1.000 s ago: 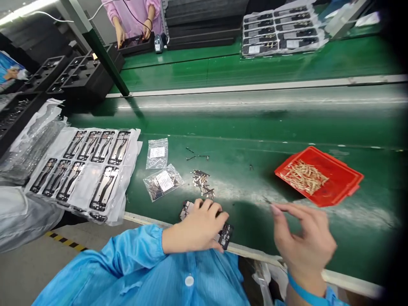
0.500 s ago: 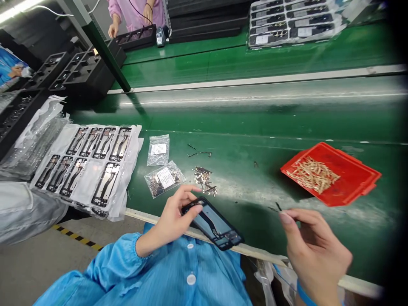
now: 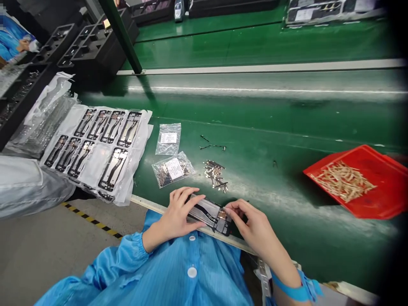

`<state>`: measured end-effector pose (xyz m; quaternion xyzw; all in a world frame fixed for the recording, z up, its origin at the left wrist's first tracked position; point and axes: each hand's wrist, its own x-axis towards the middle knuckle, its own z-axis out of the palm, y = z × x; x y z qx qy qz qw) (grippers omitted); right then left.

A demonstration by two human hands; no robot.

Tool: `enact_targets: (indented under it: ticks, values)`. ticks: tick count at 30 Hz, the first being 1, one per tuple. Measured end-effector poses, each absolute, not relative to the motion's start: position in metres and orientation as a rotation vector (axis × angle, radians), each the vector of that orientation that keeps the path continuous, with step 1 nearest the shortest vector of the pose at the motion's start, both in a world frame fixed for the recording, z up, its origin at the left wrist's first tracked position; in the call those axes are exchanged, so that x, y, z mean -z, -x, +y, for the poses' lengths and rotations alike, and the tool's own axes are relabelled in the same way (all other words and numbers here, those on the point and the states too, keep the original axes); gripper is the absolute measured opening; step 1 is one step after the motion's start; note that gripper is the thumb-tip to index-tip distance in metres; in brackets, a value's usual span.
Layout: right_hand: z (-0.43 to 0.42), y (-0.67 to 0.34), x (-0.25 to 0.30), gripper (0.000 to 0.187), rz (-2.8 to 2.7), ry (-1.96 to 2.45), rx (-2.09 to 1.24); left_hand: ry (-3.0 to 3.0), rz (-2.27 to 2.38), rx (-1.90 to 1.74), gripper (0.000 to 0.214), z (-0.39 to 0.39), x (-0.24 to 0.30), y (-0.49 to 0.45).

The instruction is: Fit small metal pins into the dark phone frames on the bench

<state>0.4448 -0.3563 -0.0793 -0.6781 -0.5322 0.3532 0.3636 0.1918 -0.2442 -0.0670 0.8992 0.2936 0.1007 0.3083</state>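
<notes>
My left hand (image 3: 180, 214) is closed around the left end of a phone frame (image 3: 207, 213), thumb along the near edge and fingers over the far one. The frame lies at the table's front edge, its inner side up, showing a black flex cable and a coppery patch. My right hand (image 3: 253, 223) has thumb and forefinger pinched together on the frame's right end; what they hold, if anything, is hidden. Just beyond the frame is a pile of small gold-and-black parts (image 3: 216, 174). Behind that lie thin black cables (image 3: 213, 146).
Two labelled plastic bags, one flat bag (image 3: 168, 144) and one full of small parts (image 3: 181, 168), lie left of the pile. A white tray (image 3: 95, 163) holds several phone frames. At right sits a red bin (image 3: 379, 195) with pale slim pieces. A dark post (image 3: 123, 38) rises behind.
My right hand has moved left from the open table, with the thin dark strip, onto the phone frame. The frame now lies flatter under my left hand. The view has shifted.
</notes>
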Motion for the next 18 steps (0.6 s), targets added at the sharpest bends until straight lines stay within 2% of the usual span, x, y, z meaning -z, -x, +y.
enact_targets:
  ticks: [3, 18]
  values:
    - [-0.3551, -0.4465, 0.0787, 0.041, -1.394, 1.745, -0.937, -2.403, 0.697, -0.163, 0.094, -0.2431, 0.0723, -0.1918]
    - [-0.3564, -0.4451, 0.0837, 0.038, -1.406, 1.771, -0.98, -2.409, 0.708, -0.141, 0.092, -0.2425, 0.077, -0.1906]
